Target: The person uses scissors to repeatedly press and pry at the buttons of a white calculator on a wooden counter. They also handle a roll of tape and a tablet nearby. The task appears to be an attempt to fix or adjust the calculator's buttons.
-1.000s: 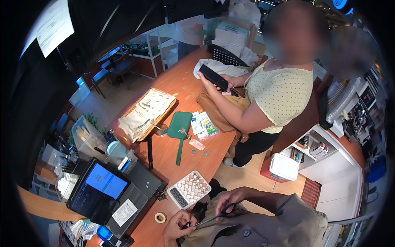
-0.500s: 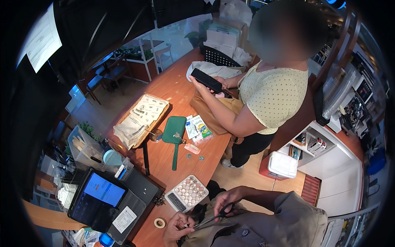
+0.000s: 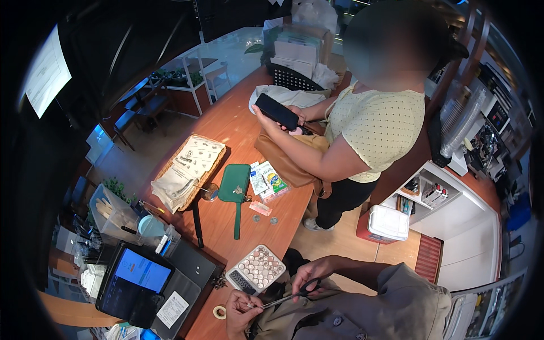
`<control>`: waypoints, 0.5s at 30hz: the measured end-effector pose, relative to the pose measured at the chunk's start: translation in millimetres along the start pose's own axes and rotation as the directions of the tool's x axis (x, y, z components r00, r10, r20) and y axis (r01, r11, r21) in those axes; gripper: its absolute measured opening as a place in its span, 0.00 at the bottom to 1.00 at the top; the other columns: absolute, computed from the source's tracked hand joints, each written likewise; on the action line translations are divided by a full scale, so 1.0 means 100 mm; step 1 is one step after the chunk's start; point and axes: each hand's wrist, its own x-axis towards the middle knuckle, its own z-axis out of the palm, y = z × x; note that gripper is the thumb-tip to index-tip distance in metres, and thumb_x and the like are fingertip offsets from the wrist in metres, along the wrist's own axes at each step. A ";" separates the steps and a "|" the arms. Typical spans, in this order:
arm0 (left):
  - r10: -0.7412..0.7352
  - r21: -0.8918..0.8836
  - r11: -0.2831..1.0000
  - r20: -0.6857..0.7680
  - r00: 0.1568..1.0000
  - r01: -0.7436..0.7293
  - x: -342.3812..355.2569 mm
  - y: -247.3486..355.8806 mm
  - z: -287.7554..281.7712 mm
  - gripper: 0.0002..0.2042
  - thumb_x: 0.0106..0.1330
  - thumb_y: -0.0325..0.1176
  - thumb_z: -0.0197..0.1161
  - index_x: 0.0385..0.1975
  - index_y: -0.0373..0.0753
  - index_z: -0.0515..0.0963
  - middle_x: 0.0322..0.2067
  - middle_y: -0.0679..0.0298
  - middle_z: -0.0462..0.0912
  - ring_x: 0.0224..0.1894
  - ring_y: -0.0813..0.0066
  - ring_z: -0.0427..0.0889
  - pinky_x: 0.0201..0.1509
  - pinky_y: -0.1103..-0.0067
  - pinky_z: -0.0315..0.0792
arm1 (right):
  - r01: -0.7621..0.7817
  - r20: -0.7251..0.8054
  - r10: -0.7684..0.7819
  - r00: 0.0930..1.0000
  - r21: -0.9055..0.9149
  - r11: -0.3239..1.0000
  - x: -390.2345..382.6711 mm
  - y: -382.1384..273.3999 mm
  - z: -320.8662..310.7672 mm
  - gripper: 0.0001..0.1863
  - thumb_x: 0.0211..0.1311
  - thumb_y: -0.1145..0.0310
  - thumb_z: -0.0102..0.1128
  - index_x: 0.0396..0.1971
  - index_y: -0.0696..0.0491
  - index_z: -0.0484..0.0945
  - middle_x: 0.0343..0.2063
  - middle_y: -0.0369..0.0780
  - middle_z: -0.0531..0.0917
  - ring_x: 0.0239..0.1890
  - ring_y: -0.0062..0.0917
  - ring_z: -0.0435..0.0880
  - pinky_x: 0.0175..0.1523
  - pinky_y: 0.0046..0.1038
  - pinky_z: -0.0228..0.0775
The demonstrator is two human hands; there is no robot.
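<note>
My right hand [image 3: 312,276] is closed round the dark handles of a pair of scissors [image 3: 279,302]. Their metal blades point left, with the tips at the fingertips of my left hand [image 3: 241,310]. That hand is closed in a pinch on a small pale piece too tiny to name. Both hands are in front of my brown shirt. Just beyond them, on the wooden counter [image 3: 249,153], lies a white device with round pale keys [image 3: 262,267], which looks like a calculator. A roll of tape [image 3: 220,312] sits beside my left hand.
Across the counter a person [image 3: 379,130] holds a black phone [image 3: 276,111]. Near them lie a green wristlet pouch [image 3: 234,184], small packets [image 3: 270,178], coins and a brown bag [image 3: 286,156]. A wicker basket [image 3: 190,170] holds printed paper. A touchscreen terminal [image 3: 139,277] stands at left.
The whole view has shifted slightly. My hands keep the same grips, with the scissors' tips still at my left fingertips. The person opposite keeps holding the phone.
</note>
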 end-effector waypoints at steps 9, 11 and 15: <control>-0.057 -0.055 0.997 -0.055 0.997 0.054 0.04 -0.06 -0.01 0.26 0.52 0.11 0.74 0.42 0.39 0.65 0.33 0.47 0.82 0.34 0.71 0.83 0.41 0.80 0.80 | -0.037 -0.023 0.037 0.999 -0.004 0.999 0.01 -0.07 -0.04 0.34 0.64 0.54 0.74 0.62 0.63 0.78 0.27 0.35 0.84 0.23 0.13 0.80 0.24 0.17 0.67; -0.083 -0.094 0.993 -0.085 0.993 0.075 0.03 -0.10 -0.01 0.26 0.52 0.12 0.74 0.42 0.39 0.65 0.33 0.47 0.82 0.34 0.71 0.83 0.41 0.80 0.79 | -0.041 -0.047 0.041 0.998 0.017 0.999 0.01 -0.13 -0.02 0.36 0.61 0.53 0.76 0.62 0.64 0.78 0.30 0.36 0.85 0.24 0.12 0.79 0.24 0.18 0.68; -0.014 -0.188 0.982 -0.219 0.976 -0.028 -0.06 -0.22 0.04 0.23 0.55 0.15 0.73 0.42 0.40 0.65 0.31 0.53 0.81 0.31 0.68 0.83 0.39 0.75 0.80 | -0.075 -0.112 0.081 0.990 0.057 0.996 0.08 -0.17 0.04 0.40 0.57 0.47 0.79 0.59 0.64 0.79 0.31 0.36 0.85 0.23 0.13 0.80 0.25 0.16 0.68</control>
